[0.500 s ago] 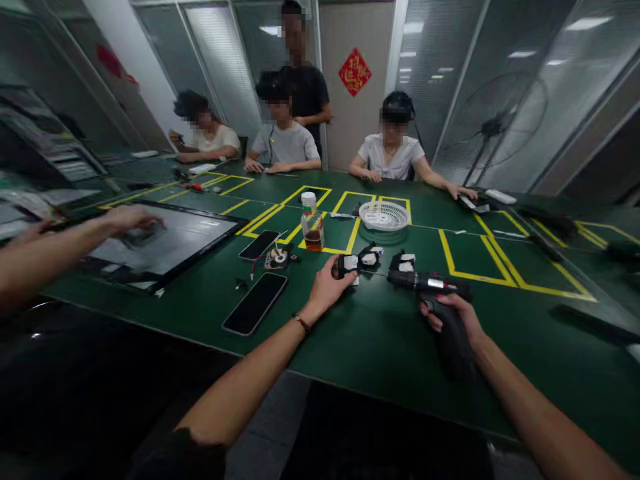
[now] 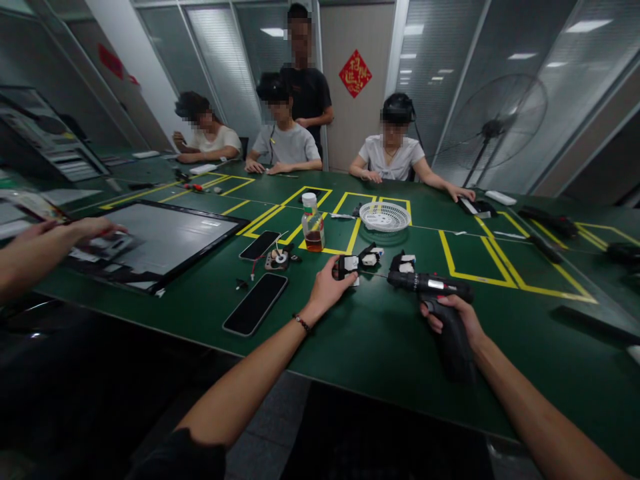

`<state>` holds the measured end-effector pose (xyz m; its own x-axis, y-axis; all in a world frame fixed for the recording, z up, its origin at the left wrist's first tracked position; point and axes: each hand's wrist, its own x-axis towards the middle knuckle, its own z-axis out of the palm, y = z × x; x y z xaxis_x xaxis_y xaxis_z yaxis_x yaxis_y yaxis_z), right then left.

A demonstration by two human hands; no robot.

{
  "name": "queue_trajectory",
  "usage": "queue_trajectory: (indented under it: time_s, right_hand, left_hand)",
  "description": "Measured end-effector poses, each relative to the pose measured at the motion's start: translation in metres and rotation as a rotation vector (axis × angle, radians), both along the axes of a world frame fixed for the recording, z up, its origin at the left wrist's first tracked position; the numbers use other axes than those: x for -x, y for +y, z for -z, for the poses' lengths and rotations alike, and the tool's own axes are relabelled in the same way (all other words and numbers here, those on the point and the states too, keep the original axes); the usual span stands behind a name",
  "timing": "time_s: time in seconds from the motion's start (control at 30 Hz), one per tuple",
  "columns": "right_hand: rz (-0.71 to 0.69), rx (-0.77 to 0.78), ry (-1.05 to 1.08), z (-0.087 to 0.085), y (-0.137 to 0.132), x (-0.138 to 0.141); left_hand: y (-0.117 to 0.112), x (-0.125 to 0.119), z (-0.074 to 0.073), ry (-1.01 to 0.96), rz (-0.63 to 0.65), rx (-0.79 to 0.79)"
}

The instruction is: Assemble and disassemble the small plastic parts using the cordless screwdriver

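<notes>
My right hand is wrapped round the grip of a black cordless drill. Its long thin bit points left and reaches the small black-and-white part that my left hand grips by its left side; whether the tip touches it I cannot tell. Just beyond lie two similar pieces, one black-and-white part behind the bit and another black-and-white part behind the drill's nose. A phone lies left of my left forearm, near a small motor-like part with wires.
On the green table stand a bottle of brown liquid and a white basket. A second phone lies further back. At left, a co-worker's hand is over a flat panel. Several people are across the table.
The co-worker's hand at the left has moved left over the panel, toward its near-left side. My hands, the drill and the held part stay in nearly the same place.
</notes>
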<state>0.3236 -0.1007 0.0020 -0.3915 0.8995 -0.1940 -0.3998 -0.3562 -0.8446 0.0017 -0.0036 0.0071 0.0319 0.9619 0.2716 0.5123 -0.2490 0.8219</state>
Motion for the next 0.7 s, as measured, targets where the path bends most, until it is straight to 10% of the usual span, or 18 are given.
queue_trajectory:
  time_s: [0.7]
  right_hand:
    - [0.018, 0.003, -0.028, -0.0029, -0.001, 0.0032]
  left_hand:
    - [-0.0018, 0.0015, -0.0015, -0.008, 0.006, -0.035]
